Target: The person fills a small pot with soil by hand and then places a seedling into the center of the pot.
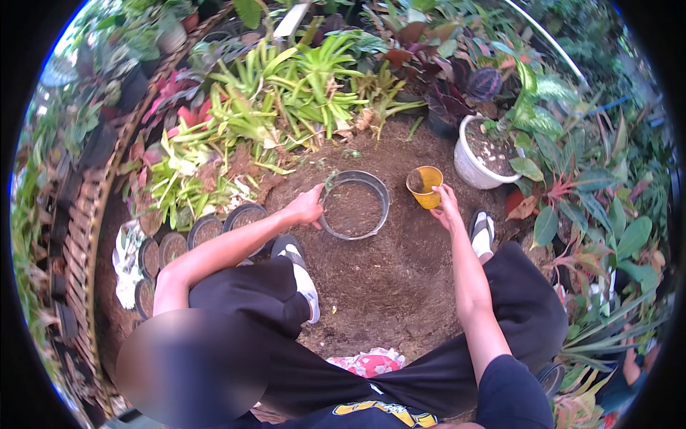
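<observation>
My left hand [308,206] grips the left rim of a round black plastic pot [383,201], which stands on the soil and has brown soil inside. To the right, my right hand [446,208] holds a small yellow plastic cup [427,194], tilted with its mouth away from me; some soil shows inside it. The cup is apart from the black pot. Brown soil [375,284] spreads over the ground between my feet.
Cut green plants [300,91] lie in a heap beyond the pot. A white pot [477,166] holding a plant stands at right. Several soil-filled black pots [206,230] stand at left, near a wooden slatted edge [86,241]. Part of another person [629,375] shows at lower right.
</observation>
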The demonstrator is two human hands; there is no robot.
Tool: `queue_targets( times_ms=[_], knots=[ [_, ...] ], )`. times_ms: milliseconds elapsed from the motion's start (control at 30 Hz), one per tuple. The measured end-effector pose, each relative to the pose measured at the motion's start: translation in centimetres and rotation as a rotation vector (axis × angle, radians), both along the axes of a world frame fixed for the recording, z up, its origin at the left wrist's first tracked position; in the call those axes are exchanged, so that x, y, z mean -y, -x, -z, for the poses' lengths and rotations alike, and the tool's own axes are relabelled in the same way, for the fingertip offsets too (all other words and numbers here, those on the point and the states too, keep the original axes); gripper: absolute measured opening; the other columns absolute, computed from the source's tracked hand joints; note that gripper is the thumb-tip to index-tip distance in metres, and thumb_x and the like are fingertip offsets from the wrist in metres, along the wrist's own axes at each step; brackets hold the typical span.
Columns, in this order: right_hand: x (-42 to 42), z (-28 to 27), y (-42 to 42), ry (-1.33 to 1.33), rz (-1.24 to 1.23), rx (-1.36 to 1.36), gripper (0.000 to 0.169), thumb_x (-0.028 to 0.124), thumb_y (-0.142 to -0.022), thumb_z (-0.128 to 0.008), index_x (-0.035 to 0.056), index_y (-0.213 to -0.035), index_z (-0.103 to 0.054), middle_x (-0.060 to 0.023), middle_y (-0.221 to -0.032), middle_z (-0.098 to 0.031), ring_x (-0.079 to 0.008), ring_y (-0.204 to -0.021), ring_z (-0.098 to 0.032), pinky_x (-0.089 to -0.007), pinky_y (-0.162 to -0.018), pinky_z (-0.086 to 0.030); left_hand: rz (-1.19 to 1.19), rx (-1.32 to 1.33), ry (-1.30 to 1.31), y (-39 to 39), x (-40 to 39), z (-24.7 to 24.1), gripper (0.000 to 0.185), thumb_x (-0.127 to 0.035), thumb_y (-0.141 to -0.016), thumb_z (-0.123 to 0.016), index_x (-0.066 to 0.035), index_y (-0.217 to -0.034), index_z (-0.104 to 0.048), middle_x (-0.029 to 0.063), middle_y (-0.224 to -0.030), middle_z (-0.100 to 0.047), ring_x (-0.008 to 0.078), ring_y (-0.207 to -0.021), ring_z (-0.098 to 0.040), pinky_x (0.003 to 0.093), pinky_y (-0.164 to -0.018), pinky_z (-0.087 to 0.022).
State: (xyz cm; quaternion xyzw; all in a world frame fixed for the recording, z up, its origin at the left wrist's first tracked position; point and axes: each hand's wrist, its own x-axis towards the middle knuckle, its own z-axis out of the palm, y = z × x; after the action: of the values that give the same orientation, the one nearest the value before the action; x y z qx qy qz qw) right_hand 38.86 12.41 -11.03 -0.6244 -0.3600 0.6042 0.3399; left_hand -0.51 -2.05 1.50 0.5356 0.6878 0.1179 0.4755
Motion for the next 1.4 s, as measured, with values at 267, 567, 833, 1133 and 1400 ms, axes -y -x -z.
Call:
queue_targets(
  times_ms=[267,567,833,1133,1400],
  knots=[
    [-1.7,-16.0,4.2,-0.132,-0.633,0.192,0.072,0.034,-0.086,-0.078,0.0209,-0.144,-0.036,-0.0143,-0.133,-0.050,-0.0297,-0.118,-0.054,-0.0468,-0.098,-0.047,0.080,-0.126,-0.138,-0.3,-0.7,2.9,0.070,-0.001,-0.087,-0.043,0.021,-0.147,-0.017,0.0322,-0.100,-0.070,0.0339,-0.075,-0.076,0.0427,-0.085,-0.059],
    [5.8,-21.4,8.0,-1.157,-0.693,0.768,0.091,0.028,-0.068,-0.092,0.0088,-0.137,-0.035,-0.0222,-0.137,-0.034,-0.0377,-0.132,-0.039,-0.0502,-0.105,-0.045,0.106,-0.135,-0.191,-1.1,-0.2,1.8,0.028,-0.003,-0.087,-0.050,0.017,-0.107,-0.053,0.0276,-0.076,-0.071,0.0374,-0.083,-0.075,0.0450,-0.081,-0.059],
    [5.4,-17.4,10.3,-1.611,-0.755,0.736,0.095,0.019,-0.059,-0.095,0.0087,-0.131,-0.034,-0.0285,-0.140,-0.031,-0.0464,-0.129,-0.039,-0.0545,-0.104,-0.041,0.111,-0.183,-0.192,-0.7,0.0,1.9,0.029,-0.003,-0.085,-0.052,0.019,-0.103,-0.056,0.0278,-0.079,-0.071,0.0379,-0.085,-0.075,0.0456,-0.081,-0.059],
    [1.2,-16.2,6.9,-1.571,-0.509,0.798,0.092,0.022,-0.062,-0.091,0.0089,-0.132,-0.033,-0.0273,-0.137,-0.033,-0.0464,-0.129,-0.038,-0.0547,-0.107,-0.036,0.079,-0.150,-0.187,-0.5,-0.1,2.3,0.034,-0.007,-0.088,-0.052,0.018,-0.111,-0.051,0.0294,-0.085,-0.072,0.0394,-0.086,-0.074,0.0469,-0.080,-0.059],
    [-1.0,-3.2,1.6,-0.780,-0.235,1.009,0.108,0.021,-0.067,-0.088,0.0164,-0.153,-0.024,-0.0310,-0.135,-0.030,-0.0503,-0.127,-0.038,-0.0543,-0.113,-0.034,0.036,-0.178,-0.209,-0.5,-0.5,3.0,0.029,-0.008,-0.088,-0.051,0.015,-0.107,-0.052,0.0325,-0.084,-0.070,0.0440,-0.088,-0.072,0.0505,-0.083,-0.058]
  ],
)
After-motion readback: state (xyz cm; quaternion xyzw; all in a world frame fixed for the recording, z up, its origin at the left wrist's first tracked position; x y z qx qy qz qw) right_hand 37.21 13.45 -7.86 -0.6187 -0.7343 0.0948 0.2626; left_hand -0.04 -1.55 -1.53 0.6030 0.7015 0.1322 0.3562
